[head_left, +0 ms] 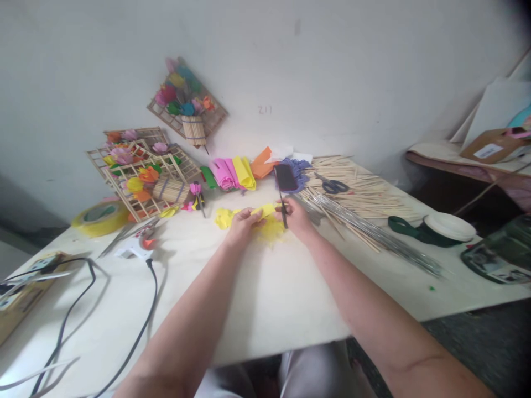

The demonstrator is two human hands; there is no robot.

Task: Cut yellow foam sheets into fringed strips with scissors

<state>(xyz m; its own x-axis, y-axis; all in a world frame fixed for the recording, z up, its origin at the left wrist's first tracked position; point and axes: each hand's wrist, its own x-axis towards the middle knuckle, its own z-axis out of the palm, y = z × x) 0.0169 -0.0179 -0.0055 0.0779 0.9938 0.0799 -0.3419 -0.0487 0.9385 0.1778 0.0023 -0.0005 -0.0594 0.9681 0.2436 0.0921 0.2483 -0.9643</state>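
Near the middle of the white table, my left hand [246, 224] pinches a piece of yellow paper [267, 210]. More yellow pieces [224, 218] lie to its left, and others are spread on the table below both hands. Just to the right, my right hand [295, 216] is closed on a slim dark tool [284, 211] with a narrow upright blade, which looks like scissors. Its tip points away from me, toward the phone [286, 177]. The blade is beside the yellow paper; whether they touch cannot be made out.
Rolled pink paper [223, 173] and yellow paper [244, 172] lie behind my hands. Wooden sticks [365, 193], wires [373, 235] and blue-handled scissors [335, 186] are at right. Left are flower frames [145, 179], tape [102, 218], a glue gun [139, 245] and a cable [154, 298].
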